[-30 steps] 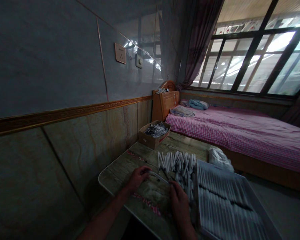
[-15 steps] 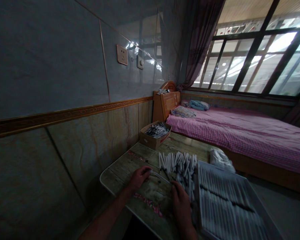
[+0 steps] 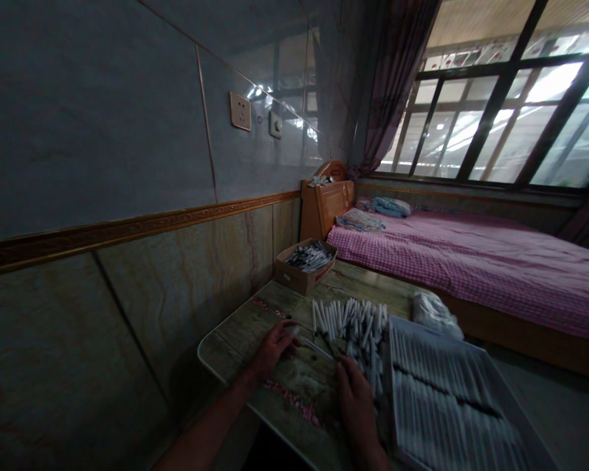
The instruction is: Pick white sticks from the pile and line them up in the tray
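Observation:
Over the wooden-patterned table (image 3: 245, 333), my left hand (image 3: 277, 347) has its fingers closed on the left end of a thin white stick (image 3: 317, 347). My right hand (image 3: 354, 386) pinches the other end of this stick, close to a thin dark piece whose shape is blurred. Beyond and beside my right hand lies a heap of white and grey pen-like sticks (image 3: 368, 324). To the right of the heap, a clear tray (image 3: 391, 392) holds rows of similar white sticks.
A cardboard box (image 3: 294, 280) of dark and white sticks stands at the table's far corner by the wall. A crumpled plastic bag (image 3: 436, 314) lies behind the tray. Past the table is a bed (image 3: 451, 248) with a pink checked cover.
My left hand has shifted slightly and its fingers have changed position around the stick's end. My right hand has hardly moved.

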`<state>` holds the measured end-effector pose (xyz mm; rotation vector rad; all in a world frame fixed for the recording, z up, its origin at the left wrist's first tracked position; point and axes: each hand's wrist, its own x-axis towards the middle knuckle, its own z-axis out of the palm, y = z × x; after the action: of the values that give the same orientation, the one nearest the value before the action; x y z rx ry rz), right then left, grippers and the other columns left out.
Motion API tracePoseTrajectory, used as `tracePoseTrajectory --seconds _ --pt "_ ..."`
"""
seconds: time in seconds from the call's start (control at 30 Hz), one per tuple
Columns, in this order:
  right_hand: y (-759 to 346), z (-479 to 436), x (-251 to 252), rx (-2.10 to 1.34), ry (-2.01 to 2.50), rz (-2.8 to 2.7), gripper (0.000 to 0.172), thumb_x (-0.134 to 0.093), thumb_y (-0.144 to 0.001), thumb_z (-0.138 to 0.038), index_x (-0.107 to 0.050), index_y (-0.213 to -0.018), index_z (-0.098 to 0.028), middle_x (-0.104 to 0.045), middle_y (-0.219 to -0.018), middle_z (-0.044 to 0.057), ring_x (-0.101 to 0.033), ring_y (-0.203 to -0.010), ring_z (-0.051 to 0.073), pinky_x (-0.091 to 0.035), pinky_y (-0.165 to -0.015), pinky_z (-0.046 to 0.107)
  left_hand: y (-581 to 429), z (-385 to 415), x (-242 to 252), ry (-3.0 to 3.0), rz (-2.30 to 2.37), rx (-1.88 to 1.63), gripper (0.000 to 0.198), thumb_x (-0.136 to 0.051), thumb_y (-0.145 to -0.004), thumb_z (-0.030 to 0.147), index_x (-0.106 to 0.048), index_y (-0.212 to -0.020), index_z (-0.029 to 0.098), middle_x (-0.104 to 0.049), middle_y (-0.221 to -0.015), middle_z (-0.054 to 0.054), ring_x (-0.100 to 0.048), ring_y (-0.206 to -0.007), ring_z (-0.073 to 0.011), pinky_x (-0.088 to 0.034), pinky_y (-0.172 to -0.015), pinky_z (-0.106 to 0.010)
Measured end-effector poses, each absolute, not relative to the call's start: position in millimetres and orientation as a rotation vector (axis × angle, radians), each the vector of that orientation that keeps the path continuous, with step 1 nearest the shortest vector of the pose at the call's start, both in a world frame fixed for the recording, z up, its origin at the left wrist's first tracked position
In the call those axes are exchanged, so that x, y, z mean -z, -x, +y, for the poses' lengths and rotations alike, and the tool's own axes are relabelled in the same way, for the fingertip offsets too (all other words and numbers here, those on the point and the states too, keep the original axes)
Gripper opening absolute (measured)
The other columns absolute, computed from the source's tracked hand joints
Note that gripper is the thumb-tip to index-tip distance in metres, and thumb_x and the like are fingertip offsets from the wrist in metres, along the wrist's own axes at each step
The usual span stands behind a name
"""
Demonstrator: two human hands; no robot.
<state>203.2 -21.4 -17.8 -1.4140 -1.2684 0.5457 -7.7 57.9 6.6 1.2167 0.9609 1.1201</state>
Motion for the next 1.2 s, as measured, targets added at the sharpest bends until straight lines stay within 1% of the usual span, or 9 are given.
tracePoseTrajectory --seconds 0.1,0.2,0.3,0.57,0.73,0.93,1.0,1.13,1.2 --pt "-202 -22 17 -0.540 1.419 -1.269 0.035 -0.051 -0.086 -0.045 -0.074 -0.097 -0.020 -0.077 -0.093 0.007 -0.071 -0.087 0.023 -0.055 -0.078 0.031 9 56 -10 -1.264 0.911 -1.035 0.052 -0.069 -0.078 0.048 -0.062 -0.120 0.020 -0.073 -0.077 -0.002 -0.065 -0.066 -0.0169 -0.045 -0.060 -0.027" --pt "-202 -22 16 -0.535 1.424 -1.278 0.036 -0.051 -0.087 -0.046 -0.074 -0.097 -0.021 -0.077 -0.092 0.006 -0.071 -0.084 0.022 -0.055 -0.076 0.030 9 55 -11 -1.308 0.879 -0.948 0.046 -0.068 -0.078 0.047 -0.067 -0.115 0.020 -0.074 -0.077 -0.003 -0.066 -0.067 -0.0170 -0.043 -0.061 -0.026" --pt "-201 -21 17 -0.533 1.433 -1.279 0.035 -0.050 -0.086 -0.046 -0.074 -0.096 -0.022 -0.077 -0.089 0.005 -0.072 -0.081 0.022 -0.055 -0.073 0.030 8 57 -8 -1.281 0.871 -0.932 0.044 -0.070 -0.076 0.049 -0.065 -0.109 0.019 -0.074 -0.074 -0.003 -0.066 -0.065 -0.0173 -0.042 -0.059 -0.026" --pt "-201 -22 17 -0.561 1.430 -1.281 0.037 -0.050 -0.086 -0.046 -0.075 -0.098 -0.021 -0.077 -0.095 0.007 -0.072 -0.089 0.023 -0.055 -0.079 0.031 8 60 -4 -0.991 0.894 -1.181 0.055 -0.079 -0.067 0.052 -0.053 -0.105 0.021 -0.077 -0.085 -0.005 -0.071 -0.071 -0.0178 -0.049 -0.062 -0.026" --pt "-201 -22 17 -0.574 1.420 -1.302 0.036 -0.050 -0.087 -0.046 -0.075 -0.095 -0.022 -0.077 -0.093 0.006 -0.072 -0.088 0.023 -0.056 -0.078 0.031 2 54 -1 -0.720 0.871 -1.299 0.046 -0.084 -0.064 0.043 -0.054 -0.092 0.022 -0.078 -0.092 -0.006 -0.074 -0.078 -0.0196 -0.056 -0.072 -0.031" --pt "-201 -22 15 -0.576 1.450 -1.345 0.037 -0.049 -0.087 -0.045 -0.075 -0.097 -0.022 -0.077 -0.094 0.006 -0.072 -0.087 0.023 -0.056 -0.078 0.031 -12 45 4 -0.661 0.865 -1.321 0.040 -0.082 -0.065 0.047 -0.058 -0.086 0.021 -0.078 -0.092 -0.006 -0.074 -0.076 -0.0182 -0.059 -0.074 -0.031" --pt "-201 -23 15 -0.574 1.446 -1.356 0.037 -0.048 -0.087 -0.045 -0.075 -0.097 -0.022 -0.077 -0.094 0.007 -0.072 -0.087 0.023 -0.055 -0.078 0.031 -13 44 3 -0.661 0.862 -1.332 0.042 -0.083 -0.064 0.047 -0.059 -0.086 0.021 -0.078 -0.091 -0.006 -0.074 -0.078 -0.0191 -0.059 -0.074 -0.031" --pt "-200 -23 14 -0.584 1.452 -1.393 0.038 -0.048 -0.088 -0.045 -0.075 -0.100 -0.020 -0.077 -0.095 0.007 -0.072 -0.089 0.023 -0.055 -0.080 0.032 -13 42 0 -0.684 0.849 -1.331 0.048 -0.083 -0.063 0.046 -0.061 -0.098 0.021 -0.077 -0.092 -0.006 -0.074 -0.086 -0.0214 -0.059 -0.079 -0.033" --pt "-200 -24 13 -0.585 1.455 -1.400 0.039 -0.047 -0.088 -0.045 -0.075 -0.101 -0.020 -0.077 -0.097 0.007 -0.072 -0.090 0.023 -0.055 -0.081 0.032 -13 41 0 -0.706 0.857 -1.324 0.048 -0.082 -0.064 0.048 -0.062 -0.098 0.021 -0.077 -0.094 -0.007 -0.074 -0.090 -0.0229 -0.059 -0.081 -0.034"
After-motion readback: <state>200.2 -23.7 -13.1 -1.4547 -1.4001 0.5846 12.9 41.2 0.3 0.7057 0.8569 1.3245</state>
